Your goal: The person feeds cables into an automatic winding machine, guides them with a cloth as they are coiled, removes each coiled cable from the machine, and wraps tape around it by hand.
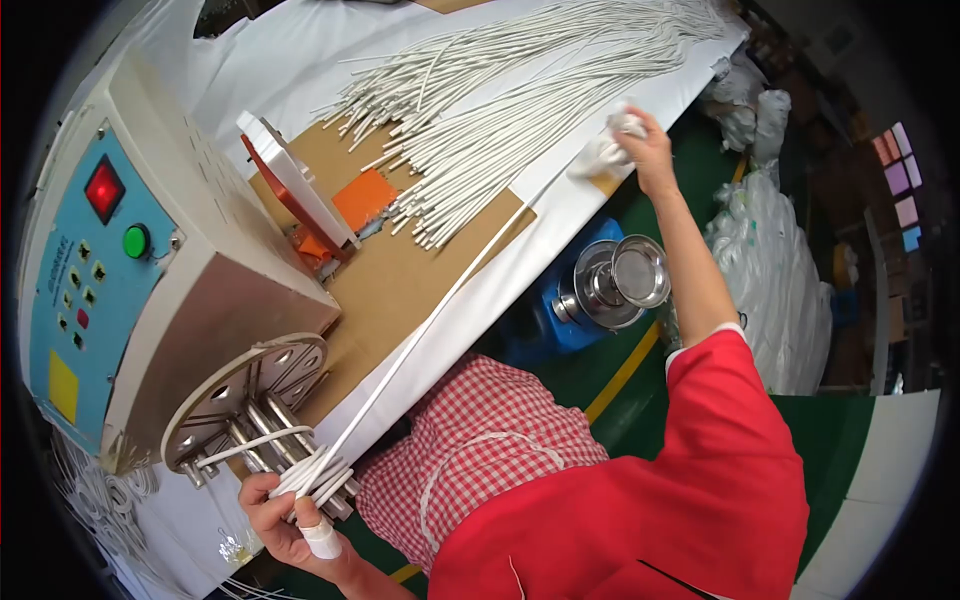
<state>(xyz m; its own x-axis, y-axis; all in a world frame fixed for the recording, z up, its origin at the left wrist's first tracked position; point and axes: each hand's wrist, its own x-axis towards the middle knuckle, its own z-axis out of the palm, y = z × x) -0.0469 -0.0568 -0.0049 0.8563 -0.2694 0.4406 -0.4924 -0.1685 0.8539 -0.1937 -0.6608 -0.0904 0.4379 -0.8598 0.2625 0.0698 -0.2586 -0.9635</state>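
Note:
A white cord (430, 322) runs diagonally over the table edge, from a coil (318, 476) wound round metal pegs up to a white cloth (606, 150). My left hand (290, 520) has its fingers closed at the coil, with white tape on one finger. Up by the far table edge, my right hand (648, 152) is closed round the cloth at the cord's upper end. The pegs stick out from a slotted round plate (245, 395) on the front of a winding machine (200, 260), which has a blue panel and a lit red display.
Many cut white cords (480, 140) lie across the table (400, 275). An orange and white device (290, 180) stands beside the machine. Metal bowls (615, 280) sit on a blue stool (545, 325) below the edge. Plastic-wrapped bundles (765, 285) are at the right.

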